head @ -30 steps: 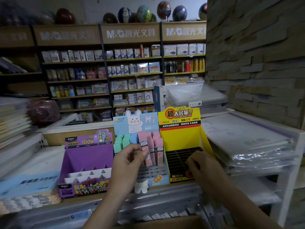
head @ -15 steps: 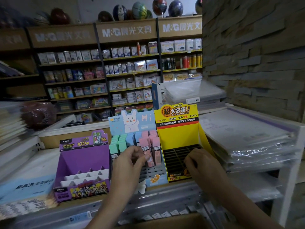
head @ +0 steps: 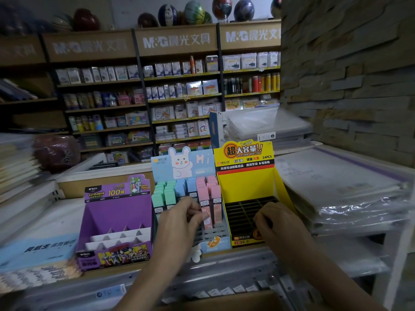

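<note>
Hardly anything is shifting since a second ago: the left hand [head: 179,218] is still pinching the pink case [head: 206,212] between thumb and fingertips, only now the case is standing straighter. It is sitting at the front of the pink rows in the bunny box [head: 179,167], so the hand is probably seating it in line with its neighbours, which are lining up by colour. The right hand [head: 278,223] is curling its fingers over the front lip of the yellow box [head: 247,187], whose grid is showing no stock; it is likely bracing that box against a nudge. Both boxes are standing just beside each other on the counter [head: 62,216], with a purple box [head: 116,212] sitting to their left.
</note>
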Demonstrator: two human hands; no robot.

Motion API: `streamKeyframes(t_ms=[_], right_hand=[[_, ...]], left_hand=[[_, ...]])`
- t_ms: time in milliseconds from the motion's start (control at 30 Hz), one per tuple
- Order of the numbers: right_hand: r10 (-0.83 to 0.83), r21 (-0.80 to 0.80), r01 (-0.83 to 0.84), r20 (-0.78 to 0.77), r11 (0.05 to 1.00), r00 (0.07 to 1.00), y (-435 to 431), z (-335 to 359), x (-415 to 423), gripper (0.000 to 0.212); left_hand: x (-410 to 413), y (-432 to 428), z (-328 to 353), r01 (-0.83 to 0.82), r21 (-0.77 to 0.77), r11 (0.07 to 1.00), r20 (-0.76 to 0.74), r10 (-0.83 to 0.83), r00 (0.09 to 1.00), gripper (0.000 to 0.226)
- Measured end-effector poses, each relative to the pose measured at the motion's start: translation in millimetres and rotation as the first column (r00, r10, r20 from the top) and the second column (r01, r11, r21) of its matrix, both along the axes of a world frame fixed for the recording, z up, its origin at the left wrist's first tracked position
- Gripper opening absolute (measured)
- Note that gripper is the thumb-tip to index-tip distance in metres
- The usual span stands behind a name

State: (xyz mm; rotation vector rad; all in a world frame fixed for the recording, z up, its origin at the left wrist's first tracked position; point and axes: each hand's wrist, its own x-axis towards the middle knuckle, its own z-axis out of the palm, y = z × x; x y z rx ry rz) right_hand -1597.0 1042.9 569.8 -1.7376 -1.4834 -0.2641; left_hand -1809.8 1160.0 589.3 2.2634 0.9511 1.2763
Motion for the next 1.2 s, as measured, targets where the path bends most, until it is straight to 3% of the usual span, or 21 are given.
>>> streamKeyframes(t_ms=[167,367,533,733,1000,1133,1200], right_hand=[[-0.007,-0.008,0.007,0.016,1.0,1.0,0.6,0.5,-0.1,0.022],[-0.005,-0.009,0.005,0.024,1.0,1.0,-0.2,0.3,-0.5,0.023],[-0.011,-0.016,0.012,0.026,1.0,1.0,0.5,0.3,-0.8,0.022],[-0.005,-0.029,0.005,0.005,1.0,1.0,-3.4,5.2,-4.0,0.03],[0.148,0.252,-0.146,0.01,0.957,0.989,-33.5,11.5,-43.7,0.008],[0.234,0.204,-0.21,-0.104,0.956,0.967,-45.6,-20.9,-65.9,0.006],[0.223,0.15,-0.201,-0.15,0.968,0.963,-48.9,-47.5,-77.2,0.018]], left_hand=[[0.1,-0.4,-3.5,0.042,-0.098,0.994,-0.023,-0.045,0.999,0.021],[0.8,-3.1,-2.4,-0.005,-0.045,0.999,-0.08,0.002,0.997,0.03],[-1.9,-4.3,-1.0,-0.011,-0.087,0.996,-0.072,0.005,0.997,0.014],[-15.8,-17.1,2.2,-0.005,-0.047,0.999,0.005,0.006,1.0,0.014],[-51.4,-41.2,-20.5,0.102,-0.071,0.992,0.174,-0.089,0.981,0.021],[-71.4,-53.3,-53.1,0.121,-0.183,0.976,0.207,-0.082,0.975,0.01],[-83.1,-59.0,-74.9,0.101,-0.248,0.963,0.196,-0.053,0.979,0.02]])
